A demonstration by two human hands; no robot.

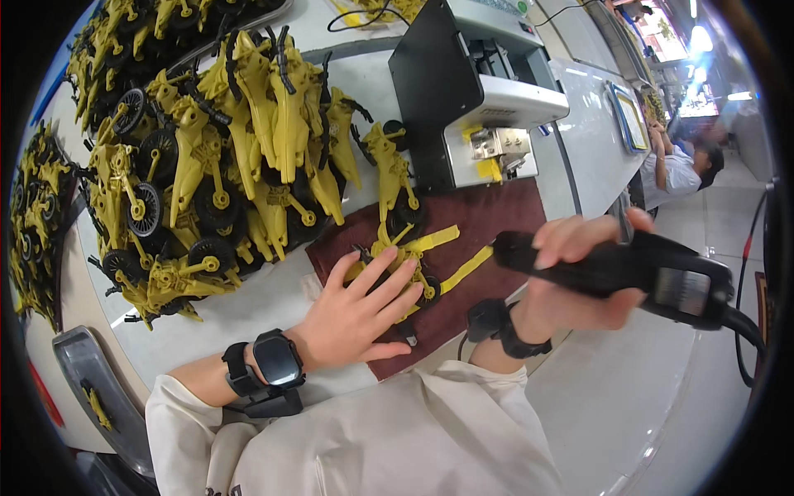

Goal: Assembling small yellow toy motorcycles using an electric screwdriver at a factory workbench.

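Observation:
My left hand point(357, 307) lies with its fingers spread over a yellow toy motorcycle point(405, 263) on a dark red mat point(484, 217). Its palm and fingers cover part of the toy, but a black wheel point(431, 289) shows beside the fingertips. Two yellow strips point(466, 269) lie on the mat beside it. In my right hand point(562, 277), held up over the mat's right side, is a black corded hand tool point(612, 273), its narrow end toward the toy. The tip of the tool cannot be made out. Another yellow motorcycle point(387, 165) stands just beyond the mat.
A large heap of yellow toy motorcycles point(273, 124) fills the left of the table. Behind the mat stands a black and white machine point(488, 91) with a metal block. A grey tray point(91, 372) is at lower left. At far right, another person point(674, 169) sits by the table.

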